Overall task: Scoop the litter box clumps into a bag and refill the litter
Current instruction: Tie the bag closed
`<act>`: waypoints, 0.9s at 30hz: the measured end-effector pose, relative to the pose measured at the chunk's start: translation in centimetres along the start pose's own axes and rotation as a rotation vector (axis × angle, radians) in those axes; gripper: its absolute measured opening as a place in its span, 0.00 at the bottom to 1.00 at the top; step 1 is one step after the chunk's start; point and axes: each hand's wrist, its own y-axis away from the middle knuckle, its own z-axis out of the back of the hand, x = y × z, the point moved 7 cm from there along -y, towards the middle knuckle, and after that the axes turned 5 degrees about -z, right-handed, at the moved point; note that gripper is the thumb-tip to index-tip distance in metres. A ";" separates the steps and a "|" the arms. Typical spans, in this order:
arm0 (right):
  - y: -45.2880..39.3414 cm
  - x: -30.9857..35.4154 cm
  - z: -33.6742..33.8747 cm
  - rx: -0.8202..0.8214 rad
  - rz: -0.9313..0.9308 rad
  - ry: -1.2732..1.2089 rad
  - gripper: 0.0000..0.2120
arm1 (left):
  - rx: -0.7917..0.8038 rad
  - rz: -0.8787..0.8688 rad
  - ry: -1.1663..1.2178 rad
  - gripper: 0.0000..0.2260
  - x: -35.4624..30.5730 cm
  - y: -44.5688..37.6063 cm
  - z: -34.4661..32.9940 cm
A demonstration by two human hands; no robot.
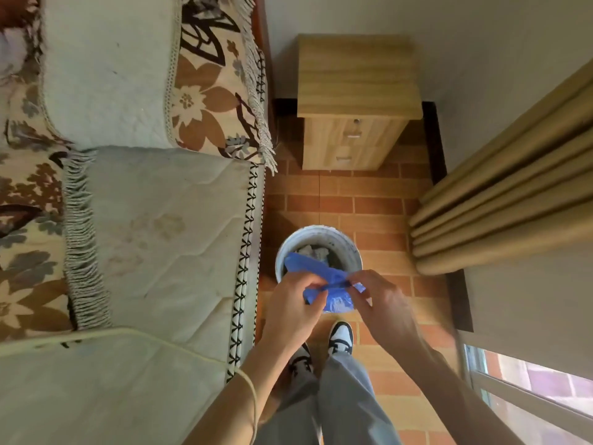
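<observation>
Low centre of frame: my left hand (296, 298) and right hand (373, 295) both pinch the blue plastic bag (333, 292) above the white bin (319, 252); uneven pulling could tear it.

Brick-pattern tile floor (378, 203) — white bin (290, 248), wood nightstand (353, 142), sofa (160, 236) w/ throws.

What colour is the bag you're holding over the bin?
Blue: the bag is thin, slightly see-through plastic, pinched by both hands. The head view shows it.
</observation>
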 end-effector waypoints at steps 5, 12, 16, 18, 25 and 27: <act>-5.2 -5.3 -7.1 -0.020 0.026 -0.067 0.06 | -0.024 0.028 -0.097 0.05 7.4 -3.0 -4.2; -11.0 -12.5 -15.8 -0.046 -0.109 -0.020 0.05 | 0.019 0.122 -0.125 0.04 16.3 -6.8 -10.9; -13.2 -16.3 -19.3 0.002 -0.167 0.027 0.05 | 0.027 0.215 -0.131 0.04 20.7 -7.2 -14.9; -14.1 -18.0 -20.8 0.037 -0.191 0.050 0.06 | 0.026 0.259 -0.111 0.04 22.7 -7.5 -16.5; -16.2 -21.6 -24.7 0.153 -0.259 0.064 0.05 | 0.076 0.426 -0.065 0.02 27.9 -9.2 -20.1; -16.5 -21.9 -25.3 0.166 -0.264 0.010 0.05 | 0.104 0.444 -0.070 0.03 28.4 -9.3 -20.4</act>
